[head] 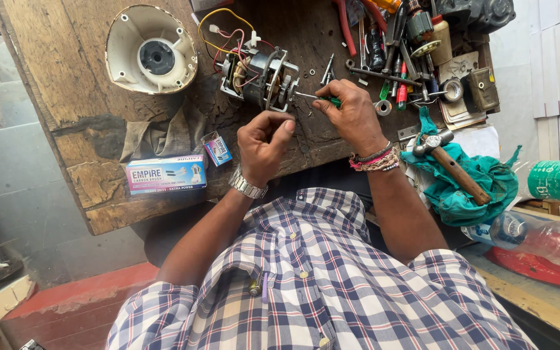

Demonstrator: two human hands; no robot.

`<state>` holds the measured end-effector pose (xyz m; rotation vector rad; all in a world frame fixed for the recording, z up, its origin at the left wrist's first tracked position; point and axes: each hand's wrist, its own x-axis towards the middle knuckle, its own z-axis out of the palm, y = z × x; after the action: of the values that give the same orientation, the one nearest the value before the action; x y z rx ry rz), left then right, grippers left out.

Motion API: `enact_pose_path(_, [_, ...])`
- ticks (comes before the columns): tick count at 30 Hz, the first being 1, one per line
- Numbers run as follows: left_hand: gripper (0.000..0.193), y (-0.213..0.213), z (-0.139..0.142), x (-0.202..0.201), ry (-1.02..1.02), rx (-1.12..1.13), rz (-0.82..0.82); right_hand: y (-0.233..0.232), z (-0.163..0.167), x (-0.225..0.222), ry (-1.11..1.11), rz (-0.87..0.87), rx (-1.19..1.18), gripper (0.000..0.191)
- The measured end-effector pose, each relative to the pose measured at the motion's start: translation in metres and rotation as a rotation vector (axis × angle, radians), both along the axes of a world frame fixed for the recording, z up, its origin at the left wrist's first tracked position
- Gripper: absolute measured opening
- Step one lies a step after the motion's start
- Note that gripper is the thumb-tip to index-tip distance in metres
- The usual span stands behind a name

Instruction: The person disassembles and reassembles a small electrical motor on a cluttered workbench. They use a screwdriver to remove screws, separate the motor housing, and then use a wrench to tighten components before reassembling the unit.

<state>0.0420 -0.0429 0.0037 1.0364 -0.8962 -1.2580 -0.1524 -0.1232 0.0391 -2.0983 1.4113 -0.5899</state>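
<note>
**Right hand drives a screwdriver into the motor**

Right hand (351, 113) pinches a green-handled screwdriver (319, 98), tip against the small electric motor (260, 76) on the wooden bench (66, 97) — left hand (264, 142) curled loosely just below, fingertips pinched, contents unclear. White plastic housing (152, 48) sits left; hammer (452, 162) lies right.

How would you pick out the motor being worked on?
Start at the worn wooden workbench. Right of the white round plastic housing sits the small electric motor, touched by the screwdriver in the right hand. Unlike the loose tools nearby, it has copper windings and red and yellow wires.
</note>
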Motion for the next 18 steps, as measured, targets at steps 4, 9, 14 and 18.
enact_pose_path(4, [0.037,-0.016,-0.006,-0.002,-0.277,-0.329,-0.067,0.001,-0.001,-0.004,-0.007,-0.010,0.010,0.020])
enact_pose_path(9, [0.037,-0.020,-0.004,-0.017,-0.423,-0.369,-0.174,-0.002,-0.002,-0.011,0.002,-0.019,0.021,0.019])
enact_pose_path(14, [0.036,-0.016,0.000,-0.024,-0.522,-0.365,-0.138,-0.004,-0.003,-0.013,0.011,-0.014,0.022,0.020])
enact_pose_path(18, [0.036,-0.018,-0.001,-0.022,-0.553,-0.344,-0.103,-0.004,-0.003,-0.012,-0.009,-0.016,0.038,0.019])
